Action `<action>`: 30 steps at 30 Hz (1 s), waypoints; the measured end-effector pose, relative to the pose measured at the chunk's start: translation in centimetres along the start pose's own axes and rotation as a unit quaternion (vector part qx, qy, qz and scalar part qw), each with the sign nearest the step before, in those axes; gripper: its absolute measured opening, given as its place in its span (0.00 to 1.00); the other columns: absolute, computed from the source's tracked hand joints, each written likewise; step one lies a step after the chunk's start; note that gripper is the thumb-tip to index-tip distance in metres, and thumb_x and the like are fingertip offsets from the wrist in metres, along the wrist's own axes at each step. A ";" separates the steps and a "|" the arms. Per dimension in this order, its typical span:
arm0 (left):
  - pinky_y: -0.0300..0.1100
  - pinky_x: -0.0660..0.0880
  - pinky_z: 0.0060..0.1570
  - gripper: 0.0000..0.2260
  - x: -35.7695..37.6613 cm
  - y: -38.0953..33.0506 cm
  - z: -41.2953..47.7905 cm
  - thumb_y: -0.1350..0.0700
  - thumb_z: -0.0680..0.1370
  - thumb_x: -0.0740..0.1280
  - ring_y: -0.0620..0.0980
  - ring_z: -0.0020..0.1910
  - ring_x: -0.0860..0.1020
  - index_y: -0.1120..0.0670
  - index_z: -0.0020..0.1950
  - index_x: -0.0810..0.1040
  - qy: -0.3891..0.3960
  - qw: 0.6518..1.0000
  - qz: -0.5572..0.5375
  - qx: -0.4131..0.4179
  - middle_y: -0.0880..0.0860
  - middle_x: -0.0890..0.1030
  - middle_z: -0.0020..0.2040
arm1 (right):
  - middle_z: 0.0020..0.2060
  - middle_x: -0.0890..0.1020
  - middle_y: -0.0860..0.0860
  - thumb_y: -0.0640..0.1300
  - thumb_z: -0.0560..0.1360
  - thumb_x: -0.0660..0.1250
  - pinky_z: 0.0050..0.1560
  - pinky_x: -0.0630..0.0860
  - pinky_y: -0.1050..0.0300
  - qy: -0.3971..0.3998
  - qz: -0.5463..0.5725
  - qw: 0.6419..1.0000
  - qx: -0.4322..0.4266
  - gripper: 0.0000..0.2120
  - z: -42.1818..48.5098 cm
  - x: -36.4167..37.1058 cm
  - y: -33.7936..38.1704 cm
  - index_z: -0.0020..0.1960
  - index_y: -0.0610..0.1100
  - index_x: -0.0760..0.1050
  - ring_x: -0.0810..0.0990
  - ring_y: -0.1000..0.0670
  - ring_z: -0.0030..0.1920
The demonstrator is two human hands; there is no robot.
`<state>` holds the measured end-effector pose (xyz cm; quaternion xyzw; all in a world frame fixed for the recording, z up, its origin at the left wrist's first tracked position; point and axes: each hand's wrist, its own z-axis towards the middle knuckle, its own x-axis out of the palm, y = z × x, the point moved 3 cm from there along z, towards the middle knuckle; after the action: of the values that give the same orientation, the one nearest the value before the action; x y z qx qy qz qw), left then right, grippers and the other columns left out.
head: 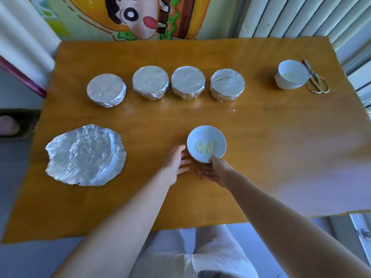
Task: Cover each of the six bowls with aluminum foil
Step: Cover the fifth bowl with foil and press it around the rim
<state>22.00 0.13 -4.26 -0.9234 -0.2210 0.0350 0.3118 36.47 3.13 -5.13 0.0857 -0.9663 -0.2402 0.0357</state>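
Right hand is pinching the near rim of the white round ceramic bowl, with the thumb over the lip at the bowl's 5 o'clock and the fingers reaching under it. Left hand is lying open with fingers straight, just beside the bowl at its 8 o'clock; contact unclear. The bowl is sitting uncovered near the centre of the orange-brown wooden table, slightly toward 6 o'clock, with pale yellow food bits inside.

The crumpled round sheet of silver aluminum foil is lying flat at table 8 o'clock, well apart from the bowl. A row of four foil-covered round bowls is standing across 10 to 12 o'clock. A second uncovered white bowl is standing at 2 o'clock, with gold-handled metal scissors just beside it.

Likely step: positioning bowl five for wrapping. Doing it well probably means:
- settling the bowl flat
- fetching the foil with the free left hand
- centring the foil over the rim
- pressing the edges down evenly all round without tearing
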 end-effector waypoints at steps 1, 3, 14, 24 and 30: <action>0.53 0.78 0.59 0.13 -1.8 0.2 -0.5 0.49 0.84 0.59 0.52 0.54 0.80 0.51 0.66 0.73 -0.002 1.000 0.009 0.009 0.53 0.78 0.60 | 0.40 0.81 0.42 0.40 0.81 0.48 0.42 0.77 0.54 0.007 0.005 1.000 0.000 0.14 -0.2 1.8 -0.6 0.63 0.39 0.68 0.80 0.46 0.40; 0.53 0.77 0.61 0.11 -4.9 0.3 -1.2 0.50 0.84 0.59 0.53 0.57 0.80 0.50 0.64 0.74 -0.009 0.999 0.034 0.033 0.52 0.78 0.59 | 0.41 0.80 0.41 0.40 0.81 0.49 0.42 0.77 0.54 0.017 0.013 1.000 0.001 0.14 -0.5 4.7 -1.5 0.63 0.40 0.67 0.80 0.46 0.40; 0.47 0.66 0.61 0.08 -21.5 3.2 -2.9 0.59 0.77 0.69 0.60 0.64 0.70 0.50 0.51 0.85 -0.323 0.787 0.451 0.270 0.56 0.77 0.62 | 0.46 0.82 0.41 0.50 0.83 0.54 0.41 0.76 0.53 0.054 -0.009 0.998 0.003 0.18 -0.1 13.7 -3.1 0.66 0.41 0.68 0.82 0.45 0.42; 0.57 0.62 0.71 0.19 -23.6 3.9 -2.2 0.57 0.78 0.66 0.60 0.75 0.63 0.62 0.68 0.75 -0.283 0.737 0.551 0.270 0.59 0.69 0.75 | 0.49 0.84 0.42 0.64 0.80 0.52 0.43 0.77 0.53 0.141 -0.061 0.988 0.023 0.29 0.1 16.6 -3.8 0.57 0.40 0.77 0.82 0.45 0.46; 0.52 0.74 0.57 0.18 -22.9 -1.4 -5.1 0.58 0.76 0.60 0.58 0.58 0.78 0.61 0.63 0.79 -0.334 0.694 0.409 0.489 0.57 0.80 0.58 | 0.51 0.84 0.44 0.57 0.80 0.59 0.44 0.77 0.55 0.159 -0.082 0.984 -0.023 0.20 -0.6 17.7 -1.6 0.58 0.41 0.77 0.82 0.48 0.47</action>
<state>1.84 -11.60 -0.97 -0.5673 0.1370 0.5682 0.5801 19.34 -1.75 -4.86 0.2009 -0.9322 -0.2480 0.1709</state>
